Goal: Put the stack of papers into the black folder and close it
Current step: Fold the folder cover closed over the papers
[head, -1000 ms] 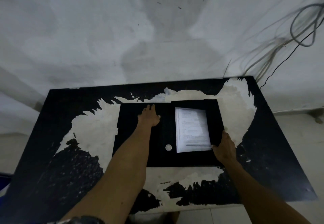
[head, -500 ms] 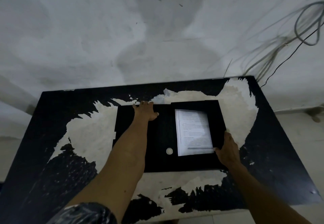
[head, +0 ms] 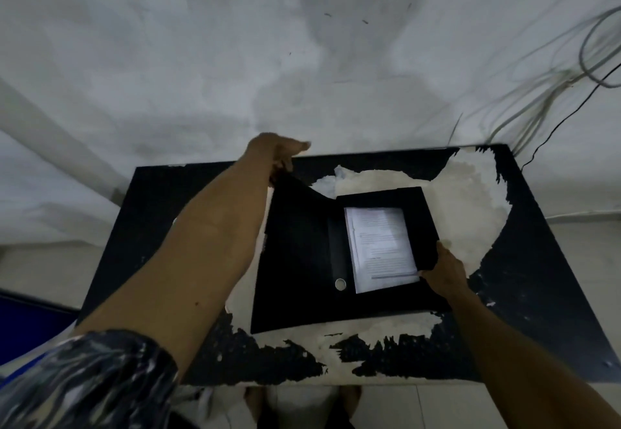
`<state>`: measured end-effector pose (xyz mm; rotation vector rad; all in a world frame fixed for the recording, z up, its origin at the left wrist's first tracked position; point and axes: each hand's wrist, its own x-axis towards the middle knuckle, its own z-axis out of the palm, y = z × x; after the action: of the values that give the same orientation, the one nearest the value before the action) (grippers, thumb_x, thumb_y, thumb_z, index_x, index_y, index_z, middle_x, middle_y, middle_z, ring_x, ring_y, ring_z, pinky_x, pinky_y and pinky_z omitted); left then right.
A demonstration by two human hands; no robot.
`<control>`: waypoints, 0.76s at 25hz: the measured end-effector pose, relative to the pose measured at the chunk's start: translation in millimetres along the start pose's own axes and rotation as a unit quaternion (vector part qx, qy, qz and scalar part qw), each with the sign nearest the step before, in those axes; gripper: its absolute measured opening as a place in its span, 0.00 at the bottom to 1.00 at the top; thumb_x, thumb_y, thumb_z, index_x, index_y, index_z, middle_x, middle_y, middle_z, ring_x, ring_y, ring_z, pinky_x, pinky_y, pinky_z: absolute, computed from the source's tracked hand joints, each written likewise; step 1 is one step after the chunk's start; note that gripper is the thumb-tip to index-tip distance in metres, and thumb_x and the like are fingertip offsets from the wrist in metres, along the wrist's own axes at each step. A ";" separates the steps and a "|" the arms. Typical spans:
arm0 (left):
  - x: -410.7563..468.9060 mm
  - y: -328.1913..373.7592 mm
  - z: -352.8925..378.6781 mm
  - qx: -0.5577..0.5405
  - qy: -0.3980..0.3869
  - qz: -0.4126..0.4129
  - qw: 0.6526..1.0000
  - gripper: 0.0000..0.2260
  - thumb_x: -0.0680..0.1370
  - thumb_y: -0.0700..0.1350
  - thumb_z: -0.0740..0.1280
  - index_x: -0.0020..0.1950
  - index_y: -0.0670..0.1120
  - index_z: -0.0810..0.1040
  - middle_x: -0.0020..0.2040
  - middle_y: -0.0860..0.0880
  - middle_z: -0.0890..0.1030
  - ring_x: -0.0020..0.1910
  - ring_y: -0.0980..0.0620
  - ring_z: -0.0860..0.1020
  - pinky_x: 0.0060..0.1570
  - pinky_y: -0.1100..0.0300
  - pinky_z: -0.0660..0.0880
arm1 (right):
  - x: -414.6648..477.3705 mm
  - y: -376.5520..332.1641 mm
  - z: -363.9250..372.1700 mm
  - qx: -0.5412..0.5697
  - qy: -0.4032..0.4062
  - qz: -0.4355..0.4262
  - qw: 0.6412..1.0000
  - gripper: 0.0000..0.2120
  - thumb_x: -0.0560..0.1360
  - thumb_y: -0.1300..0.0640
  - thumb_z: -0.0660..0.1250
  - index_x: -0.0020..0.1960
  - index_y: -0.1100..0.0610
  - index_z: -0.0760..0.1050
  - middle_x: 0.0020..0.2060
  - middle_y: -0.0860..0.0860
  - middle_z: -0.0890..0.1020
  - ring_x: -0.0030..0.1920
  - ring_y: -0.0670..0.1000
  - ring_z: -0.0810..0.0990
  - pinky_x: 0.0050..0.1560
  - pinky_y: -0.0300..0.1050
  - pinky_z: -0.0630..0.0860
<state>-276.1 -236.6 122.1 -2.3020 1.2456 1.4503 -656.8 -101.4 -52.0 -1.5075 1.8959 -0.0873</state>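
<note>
The black folder point(head: 302, 260) lies open on the table, with a small round metal ring near the bottom of its spine. The stack of papers point(head: 381, 249), white with printed text, rests in the folder's right half. My left hand point(head: 275, 156) grips the far edge of the left cover and holds it lifted off the table, tilted up. My right hand point(head: 443, 269) presses on the right half of the folder, thumb at the papers' lower right corner.
The table point(head: 537, 294) is black with large worn white patches. A stained white wall stands right behind it. Cables point(head: 571, 79) hang on the wall at the upper right. A blue object point(head: 30, 328) sits at the lower left, beside the table.
My left hand slid to the far edge of the left cover, gripped it and raised it off the table. My right hand stayed on the folder's right half.
</note>
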 end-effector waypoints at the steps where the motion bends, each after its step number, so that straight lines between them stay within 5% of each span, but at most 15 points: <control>1: -5.4 7.4 -4.8 -0.087 -0.031 0.012 0.996 0.42 0.70 0.75 0.56 0.66 0.40 0.74 0.59 0.39 0.77 0.48 0.39 0.84 0.46 0.49 0.80 | 1.0 0.6 -4.0 0.009 -0.004 0.002 1.000 0.38 0.76 0.57 0.69 0.78 0.61 0.52 0.72 0.62 0.68 0.69 0.62 0.71 0.71 0.52 0.69; 4: -12.5 27.8 13.7 -0.247 -0.099 0.069 0.961 0.33 0.74 0.69 0.56 0.64 0.42 0.73 0.56 0.36 0.80 0.46 0.40 0.87 0.49 0.50 0.80 | 5.5 4.3 -23.0 0.158 -0.039 0.067 0.984 0.24 0.81 0.51 0.59 0.75 0.57 0.64 0.70 0.59 0.73 0.68 0.63 0.72 0.71 0.55 0.69; 6: -10.1 36.2 60.9 -0.300 -0.107 0.098 0.943 0.21 0.78 0.57 0.57 0.62 0.43 0.73 0.60 0.35 0.80 0.47 0.41 0.84 0.53 0.51 0.77 | 3.3 10.4 -38.8 0.332 -0.094 0.123 0.931 0.23 0.81 0.42 0.54 0.71 0.53 0.70 0.65 0.52 0.74 0.67 0.61 0.72 0.68 0.59 0.69; 9: -3.8 29.5 152.1 -0.172 -0.012 0.161 0.972 0.13 0.78 0.43 0.61 0.59 0.39 0.78 0.58 0.40 0.80 0.52 0.43 0.80 0.55 0.52 0.77 | 11.2 25.4 -53.7 0.471 -0.079 0.138 0.868 0.26 0.80 0.38 0.51 0.71 0.50 0.69 0.62 0.49 0.74 0.66 0.63 0.72 0.69 0.64 0.67; 11: 3.9 8.7 201.8 -0.007 0.081 0.222 0.972 0.14 0.76 0.39 0.64 0.61 0.39 0.78 0.64 0.39 0.78 0.63 0.40 0.78 0.63 0.49 0.76 | 11.1 23.7 -56.8 0.442 -0.034 0.118 0.889 0.23 0.79 0.41 0.57 0.70 0.50 0.70 0.62 0.51 0.77 0.62 0.63 0.76 0.64 0.61 0.72; 14: 10.0 -18.0 248.0 0.088 0.098 0.233 0.964 0.27 0.76 0.40 0.66 0.75 0.48 0.66 0.81 0.44 0.55 0.79 0.43 0.60 0.72 0.46 0.69 | 14.7 13.7 -48.8 0.261 0.042 0.023 0.964 0.18 0.78 0.52 0.65 0.67 0.55 0.75 0.61 0.60 0.80 0.59 0.62 0.80 0.56 0.49 0.74; 17: 16.8 -28.7 273.6 0.115 0.134 0.220 0.959 0.31 0.78 0.44 0.64 0.80 0.54 0.57 0.83 0.48 0.46 0.82 0.47 0.50 0.71 0.46 0.70 | 17.3 7.7 -26.0 0.026 0.055 -0.078 0.995 0.19 0.77 0.58 0.68 0.66 0.62 0.76 0.64 0.60 0.79 0.63 0.59 0.78 0.65 0.47 0.73; 19: 20.8 -28.6 278.2 0.119 0.146 0.210 0.959 0.30 0.80 0.46 0.61 0.80 0.56 0.54 0.83 0.50 0.43 0.82 0.48 0.47 0.71 0.47 0.71 | 18.0 4.9 -12.1 -0.024 0.050 -0.080 0.995 0.18 0.78 0.61 0.66 0.67 0.64 0.75 0.66 0.60 0.77 0.64 0.58 0.77 0.68 0.47 0.71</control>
<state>-441.0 -86.4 -48.0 -2.2298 1.9724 0.9990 -668.9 -120.0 -53.8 -1.7144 1.8637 -0.1945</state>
